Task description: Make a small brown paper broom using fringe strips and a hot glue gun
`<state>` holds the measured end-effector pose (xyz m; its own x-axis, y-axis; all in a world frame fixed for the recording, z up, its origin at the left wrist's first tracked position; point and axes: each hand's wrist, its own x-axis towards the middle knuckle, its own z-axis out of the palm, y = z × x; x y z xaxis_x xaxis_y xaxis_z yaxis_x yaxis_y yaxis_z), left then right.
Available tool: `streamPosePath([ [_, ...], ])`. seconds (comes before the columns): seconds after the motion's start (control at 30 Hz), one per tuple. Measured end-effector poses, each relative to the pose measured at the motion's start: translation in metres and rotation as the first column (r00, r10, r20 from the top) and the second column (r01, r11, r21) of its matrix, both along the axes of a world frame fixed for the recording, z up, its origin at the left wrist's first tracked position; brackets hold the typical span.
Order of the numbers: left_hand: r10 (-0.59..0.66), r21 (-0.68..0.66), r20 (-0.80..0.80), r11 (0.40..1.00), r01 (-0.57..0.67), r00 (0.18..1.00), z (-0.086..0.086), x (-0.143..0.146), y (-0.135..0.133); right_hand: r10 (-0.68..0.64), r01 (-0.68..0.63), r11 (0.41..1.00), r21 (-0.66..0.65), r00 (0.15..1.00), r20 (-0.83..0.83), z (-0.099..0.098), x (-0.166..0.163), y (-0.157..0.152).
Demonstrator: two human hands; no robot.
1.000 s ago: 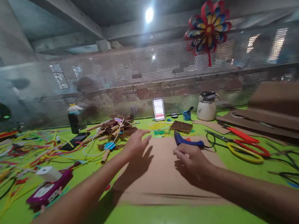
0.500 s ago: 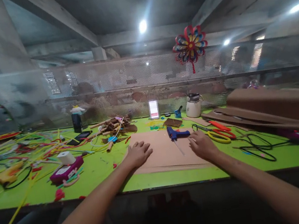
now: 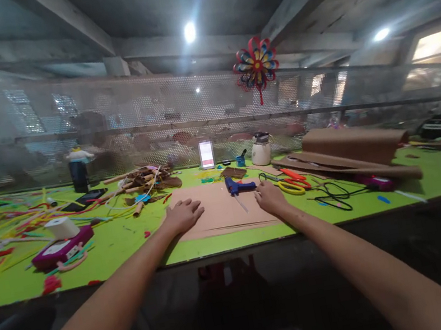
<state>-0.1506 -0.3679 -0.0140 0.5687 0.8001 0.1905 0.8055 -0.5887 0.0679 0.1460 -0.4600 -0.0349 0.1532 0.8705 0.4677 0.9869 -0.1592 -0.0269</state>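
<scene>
Both my arms reach out over a bright green table (image 3: 133,248). My left hand (image 3: 184,215) lies flat, fingers stretched, on the left edge of a brown cardboard sheet (image 3: 220,213). At the sheet's right edge rests my right hand (image 3: 268,197), its fingers curled down on the cardboard with nothing seen in them. A blue glue gun (image 3: 238,187) lies on the sheet's far side, a little left of my right hand. Scissors with yellow and red handles (image 3: 292,183) lie just right of that hand.
Coloured strips and tubes litter the left of the table, with a purple box (image 3: 63,251) and a white roll (image 3: 61,228). A white pot (image 3: 261,150), rolled brown cardboard (image 3: 353,142) and black cable (image 3: 332,196) are on the right. A mesh screen (image 3: 178,121) stands behind, bearing a paper pinwheel (image 3: 255,64).
The view has pulled back from the table and swung right, so the dark front edge now shows. Both hands settled onto the cardboard, the left dropping from above it.
</scene>
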Motion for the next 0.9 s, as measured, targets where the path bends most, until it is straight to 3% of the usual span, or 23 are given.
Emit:
streamPosePath([
  [0.53,0.053,0.028,-0.044,0.998,-0.052,0.998,0.001,-0.006,-0.002,0.071,-0.071,0.997,-0.004,0.996,-0.055,0.004,0.011,0.008],
  [0.63,0.057,0.035,-0.05,0.998,-0.055,0.997,0.001,-0.007,-0.002,0.019,-0.02,1.0,-0.02,0.998,-0.053,0.016,0.053,0.007],
  [0.73,0.056,0.049,-0.056,0.997,-0.053,0.997,0.001,-0.006,-0.001,-0.137,0.134,0.989,-0.057,0.989,-0.05,0.038,0.125,0.006],
  [0.9,0.102,0.087,-0.093,0.992,-0.094,0.99,-0.01,-0.011,0.01,-0.477,0.464,0.872,-0.158,0.877,-0.059,0.065,0.253,-0.001],
])
